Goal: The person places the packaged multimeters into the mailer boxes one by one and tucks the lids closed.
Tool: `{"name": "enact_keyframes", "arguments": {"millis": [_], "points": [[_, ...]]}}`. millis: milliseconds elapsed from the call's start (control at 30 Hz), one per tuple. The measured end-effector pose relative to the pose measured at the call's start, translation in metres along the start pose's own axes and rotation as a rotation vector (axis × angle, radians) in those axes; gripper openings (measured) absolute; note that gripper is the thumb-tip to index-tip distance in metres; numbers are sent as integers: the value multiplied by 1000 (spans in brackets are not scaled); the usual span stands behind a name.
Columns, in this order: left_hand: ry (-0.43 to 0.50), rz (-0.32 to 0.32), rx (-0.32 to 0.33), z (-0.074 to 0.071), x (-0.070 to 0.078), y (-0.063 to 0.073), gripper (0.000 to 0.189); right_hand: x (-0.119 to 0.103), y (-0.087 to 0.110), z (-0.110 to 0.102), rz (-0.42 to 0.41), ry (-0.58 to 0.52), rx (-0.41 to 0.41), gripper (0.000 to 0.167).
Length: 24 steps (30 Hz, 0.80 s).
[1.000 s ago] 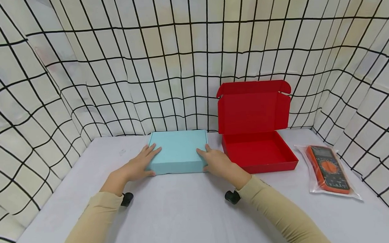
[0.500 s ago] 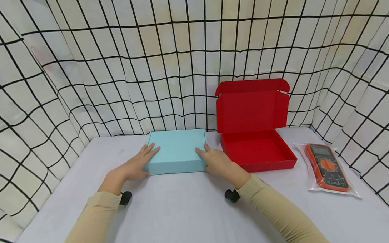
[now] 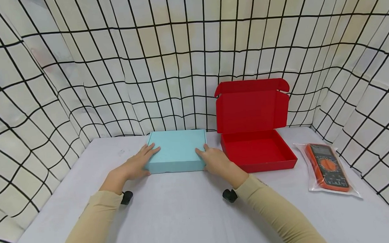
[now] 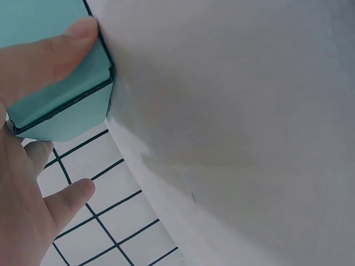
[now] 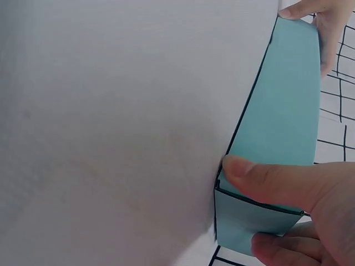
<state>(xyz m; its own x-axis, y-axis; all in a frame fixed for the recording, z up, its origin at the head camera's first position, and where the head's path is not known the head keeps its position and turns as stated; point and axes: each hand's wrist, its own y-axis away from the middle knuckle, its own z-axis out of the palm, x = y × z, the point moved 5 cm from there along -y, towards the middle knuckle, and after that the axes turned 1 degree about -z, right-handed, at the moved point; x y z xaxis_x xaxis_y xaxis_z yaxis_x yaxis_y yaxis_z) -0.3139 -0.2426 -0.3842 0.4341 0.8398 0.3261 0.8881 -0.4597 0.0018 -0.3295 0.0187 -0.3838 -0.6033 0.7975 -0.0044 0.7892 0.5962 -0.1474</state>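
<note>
A shut light-blue cardboard box [image 3: 179,145] lies flat near the back of the white table, between both hands. My left hand [image 3: 136,165] rests against its left end, fingers spread and straight onto the lid's edge. In the left wrist view, the left thumb [image 4: 61,52] lies across the front face. My right hand [image 3: 216,162] holds the right front corner, one finger on the lid. In the right wrist view, the right thumb [image 5: 266,180] presses the front face while curled fingers [image 5: 283,249] touch the box's end.
Just right of the blue box stands a red cardboard box [image 3: 258,165], lid raised and nothing visible inside. An orange-and-black multimeter [image 3: 328,167] in a clear plastic bag lies at the right. White cloth walls with a black grid [image 3: 167,90] enclose the table.
The left thumb has drawn back slightly toward the box's left corner since one second ago. The view shifts a little; the boxes and multimeter keep their places.
</note>
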Motion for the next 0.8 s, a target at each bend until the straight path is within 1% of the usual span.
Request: {"name": "enact_keyframes", "arguments": {"millis": [133,300,467,667,800], "points": [[-10,-6,11,1,1,-2,88,0,0,-1,5,27,3,76],[-24,3,24,2,2,-3,87,0,1,-3,3,66,2,74],[-26,8,35,0,1,-3,87,-1,2,-6,-3,79,10,73],[-14,-10,14,0,-2,-5,90,0,4,-4,2,75,-12,73],[26,-45,-16,-3,-2,-5,92,0,5,-4,-17,38,-20,73]]}}
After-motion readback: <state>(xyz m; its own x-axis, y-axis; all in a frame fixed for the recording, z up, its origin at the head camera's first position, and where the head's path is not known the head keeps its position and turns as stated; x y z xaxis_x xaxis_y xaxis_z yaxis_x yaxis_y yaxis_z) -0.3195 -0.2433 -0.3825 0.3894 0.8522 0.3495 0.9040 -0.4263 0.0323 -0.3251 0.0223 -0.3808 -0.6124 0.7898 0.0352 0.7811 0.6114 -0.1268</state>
